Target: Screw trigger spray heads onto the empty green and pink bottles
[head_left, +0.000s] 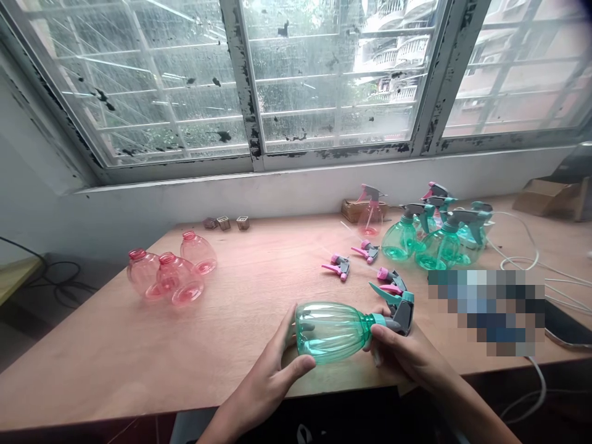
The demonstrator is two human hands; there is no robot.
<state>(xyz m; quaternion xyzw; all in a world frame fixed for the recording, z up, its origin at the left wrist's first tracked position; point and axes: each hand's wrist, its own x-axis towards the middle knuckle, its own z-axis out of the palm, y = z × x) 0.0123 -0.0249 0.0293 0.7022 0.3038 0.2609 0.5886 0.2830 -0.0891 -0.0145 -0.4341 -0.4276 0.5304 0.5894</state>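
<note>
A clear green spray bottle lies sideways between my hands above the table's front edge. My left hand is wrapped round its base end, thumb in front and fingers mostly hidden behind. At the neck, my right hand grips the teal collar and grey-and-teal trigger head, which sits on the bottle. Just beyond that head lies a pink-and-grey trigger sprayer. Two more loose sprayers, one to the left and another farther back, rest on the table.
Several pink bottles without heads stand at left. Green spray bottles with heads cluster at back right, near a pink one. Small cubes sit at the rear edge. White cables and a dark phone-like slab lie right.
</note>
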